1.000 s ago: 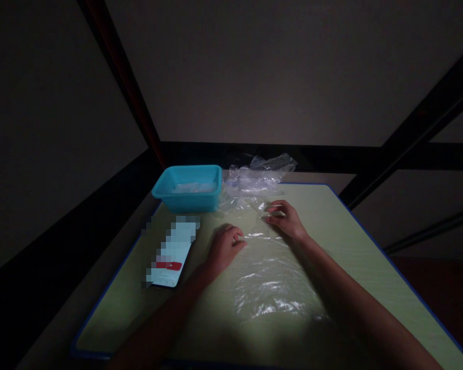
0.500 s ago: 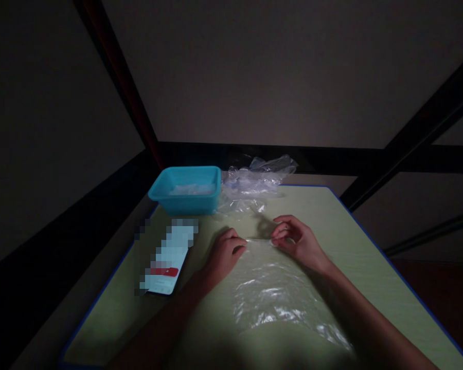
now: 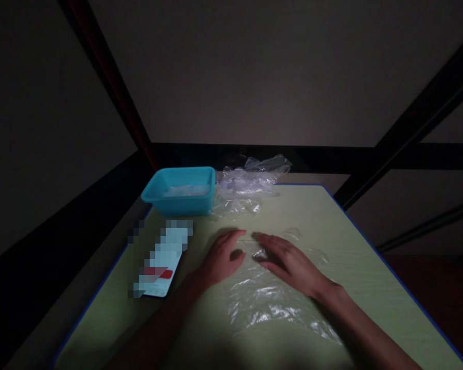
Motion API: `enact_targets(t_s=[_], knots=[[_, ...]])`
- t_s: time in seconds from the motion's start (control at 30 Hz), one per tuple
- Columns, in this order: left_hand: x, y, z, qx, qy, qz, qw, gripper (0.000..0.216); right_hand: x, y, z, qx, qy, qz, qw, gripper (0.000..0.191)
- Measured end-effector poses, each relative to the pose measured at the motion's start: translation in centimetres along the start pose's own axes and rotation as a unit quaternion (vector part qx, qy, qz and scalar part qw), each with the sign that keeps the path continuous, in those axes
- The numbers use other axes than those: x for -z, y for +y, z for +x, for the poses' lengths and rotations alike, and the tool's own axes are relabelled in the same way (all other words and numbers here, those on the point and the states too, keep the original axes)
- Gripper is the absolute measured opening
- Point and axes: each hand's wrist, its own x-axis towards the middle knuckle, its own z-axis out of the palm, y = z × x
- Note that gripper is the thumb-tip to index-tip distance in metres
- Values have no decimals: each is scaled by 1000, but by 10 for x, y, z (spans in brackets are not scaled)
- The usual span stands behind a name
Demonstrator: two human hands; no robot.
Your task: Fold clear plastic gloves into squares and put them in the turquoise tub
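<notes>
A clear plastic bag [image 3: 270, 303] lies spread over the table in front of me, wrinkled and shiny along its near part. At its far left corner is my left hand [image 3: 226, 257], thumb and fingers apart with nothing between them. My right hand [image 3: 289, 259] rests over the bag's upper right part, fingers stretched out toward the left and the thumb held apart. The fingertips of both hands point at each other across a small gap. Part of the bag is hidden under my right hand and forearm.
A blue plastic basket [image 3: 210, 203] with whitish, film-like contents stands at the back left. Beside it lies a heap of crumpled clear plastic bags [image 3: 250, 182]. A lit phone [image 3: 164, 262] lies left of my left arm. The table [image 3: 370, 288] has a blue edge.
My right hand has let go of the bag's far edge and flattened down onto it, moving closer to the left hand. My left hand's pinch has opened.
</notes>
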Motion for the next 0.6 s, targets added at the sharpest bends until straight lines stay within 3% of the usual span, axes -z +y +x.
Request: enact_targets(t_s=[0.17, 0.6], knots=[[-1, 2, -3, -26, -79, 31, 996, 61, -14, 0, -1, 6, -64, -78, 995, 64], [-2, 2, -6, -85, -92, 142, 982, 51, -19, 12, -10, 60, -67, -115, 989, 62]])
